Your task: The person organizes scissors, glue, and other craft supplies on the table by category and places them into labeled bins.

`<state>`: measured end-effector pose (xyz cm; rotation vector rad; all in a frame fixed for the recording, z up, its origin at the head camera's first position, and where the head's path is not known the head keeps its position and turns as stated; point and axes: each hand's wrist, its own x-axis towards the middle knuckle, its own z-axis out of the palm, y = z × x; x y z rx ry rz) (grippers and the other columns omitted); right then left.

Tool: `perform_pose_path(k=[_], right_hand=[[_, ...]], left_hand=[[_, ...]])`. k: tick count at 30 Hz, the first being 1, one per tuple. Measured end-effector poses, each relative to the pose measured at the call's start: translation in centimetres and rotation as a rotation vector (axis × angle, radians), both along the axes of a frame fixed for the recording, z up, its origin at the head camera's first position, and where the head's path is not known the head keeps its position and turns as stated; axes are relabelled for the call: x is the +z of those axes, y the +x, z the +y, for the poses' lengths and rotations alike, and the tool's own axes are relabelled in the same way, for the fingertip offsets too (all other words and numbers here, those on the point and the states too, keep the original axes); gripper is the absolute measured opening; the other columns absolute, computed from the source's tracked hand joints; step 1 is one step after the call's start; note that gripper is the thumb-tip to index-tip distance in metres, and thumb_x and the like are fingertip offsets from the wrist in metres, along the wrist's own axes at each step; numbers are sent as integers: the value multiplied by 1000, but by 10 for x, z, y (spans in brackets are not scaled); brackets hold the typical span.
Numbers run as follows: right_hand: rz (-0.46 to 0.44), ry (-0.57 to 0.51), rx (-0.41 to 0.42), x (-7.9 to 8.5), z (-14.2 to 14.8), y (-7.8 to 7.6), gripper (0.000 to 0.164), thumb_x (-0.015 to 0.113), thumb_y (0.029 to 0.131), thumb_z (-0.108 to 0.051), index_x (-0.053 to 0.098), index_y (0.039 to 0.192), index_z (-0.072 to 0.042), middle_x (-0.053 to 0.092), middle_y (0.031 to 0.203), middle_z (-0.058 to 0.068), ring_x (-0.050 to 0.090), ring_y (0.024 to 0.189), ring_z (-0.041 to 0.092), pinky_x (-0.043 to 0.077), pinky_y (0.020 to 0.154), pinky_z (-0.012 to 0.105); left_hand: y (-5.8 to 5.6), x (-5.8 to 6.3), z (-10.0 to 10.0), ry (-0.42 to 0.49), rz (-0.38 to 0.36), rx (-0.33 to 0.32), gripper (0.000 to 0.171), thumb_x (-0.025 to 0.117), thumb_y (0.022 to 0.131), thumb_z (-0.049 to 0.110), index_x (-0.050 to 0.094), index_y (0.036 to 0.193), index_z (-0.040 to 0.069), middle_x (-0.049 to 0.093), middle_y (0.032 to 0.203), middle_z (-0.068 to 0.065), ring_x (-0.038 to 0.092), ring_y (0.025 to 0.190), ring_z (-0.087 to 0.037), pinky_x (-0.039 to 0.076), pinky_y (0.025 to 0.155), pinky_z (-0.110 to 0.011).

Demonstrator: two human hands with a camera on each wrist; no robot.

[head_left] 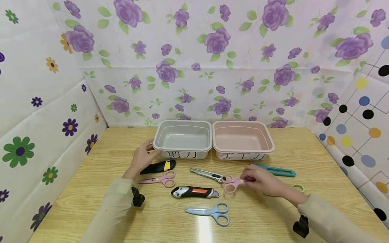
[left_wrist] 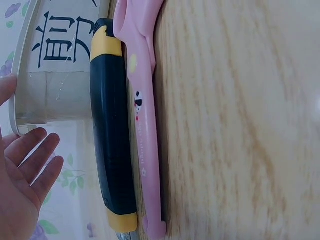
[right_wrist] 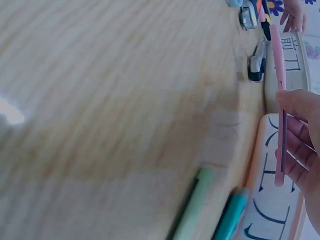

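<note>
My right hand (head_left: 264,181) pinches pink scissors (head_left: 238,181) by the blade end, the handle loops facing left above the table. In the right wrist view the held scissors (right_wrist: 281,70) appear edge-on, between thumb and fingers. My left hand (head_left: 140,159) touches the left front corner of a grey box (head_left: 182,153) with Chinese characters on its label; in the left wrist view its fingers (left_wrist: 46,150) are extended. Near it lie a black and yellow utility knife (head_left: 158,167) and another pair of pink scissors (head_left: 153,180), both flat on the table.
Right of the grey box stands a pink box (head_left: 243,152), also labelled. On the table lie a silver cutter (head_left: 206,173), a black and orange cutter (head_left: 194,192), blue scissors (head_left: 208,212) and a teal cutter (head_left: 278,171). My right arm partly hides a green loop (head_left: 301,186).
</note>
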<state>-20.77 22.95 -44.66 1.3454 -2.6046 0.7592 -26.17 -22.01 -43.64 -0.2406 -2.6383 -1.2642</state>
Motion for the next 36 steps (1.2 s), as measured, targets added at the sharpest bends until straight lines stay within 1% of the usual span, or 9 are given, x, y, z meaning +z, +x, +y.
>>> perform_pose_path(k=[7,12,16,21,25,30,36], right_hand=[[16,-8,48,13,-10,-8,12,69,80,-8,64,88,-15,52,86,-6,46,71,3,44,60,16],[51,22,56,20,-18,-14,12,69,79,-6,65,88,-14,52,86,-6,47,73,2,45,61,16],[70,23,65,31,-26,-19,11,69,80,-7,65,87,-14,52,85,-5,49,72,2,45,61,17],[93,6,76,46,-36,-27,11,68,81,-6,66,90,-12,53,84,-3,49,70,4,44,60,17],[128,11,70,56,-43,-32,11,69,80,-6,66,89,-11,53,85,-2,49,72,6,44,61,19],[118,17,48,64,-53,-36,11,69,80,-8,67,91,-10,54,86,-2,51,75,6,45,64,21],[123,20,46,69,-63,-45,10,68,81,-8,67,91,-10,54,85,-2,49,74,6,45,64,20]], left_hand=[[-1,-1,0,-3,-8,5,65,65,84,32,40,135,1,58,119,-18,57,106,-32,48,80,-45],[-2,-2,1,10,-17,5,66,66,84,32,40,136,2,58,119,-18,57,107,-32,49,80,-45],[-2,-3,1,18,-26,6,67,65,83,33,39,136,1,57,120,-19,57,107,-32,49,80,-44],[-1,-1,1,12,-28,15,66,65,84,32,39,136,2,57,120,-19,56,108,-32,49,80,-44],[0,0,0,8,-26,13,66,65,84,32,39,136,2,56,120,-19,56,108,-33,48,81,-45],[-1,-1,0,15,-14,8,65,65,84,31,40,136,2,57,120,-19,57,107,-32,48,81,-45],[-1,-3,0,32,-12,1,63,66,84,29,40,135,1,56,120,-20,57,107,-32,48,80,-44]])
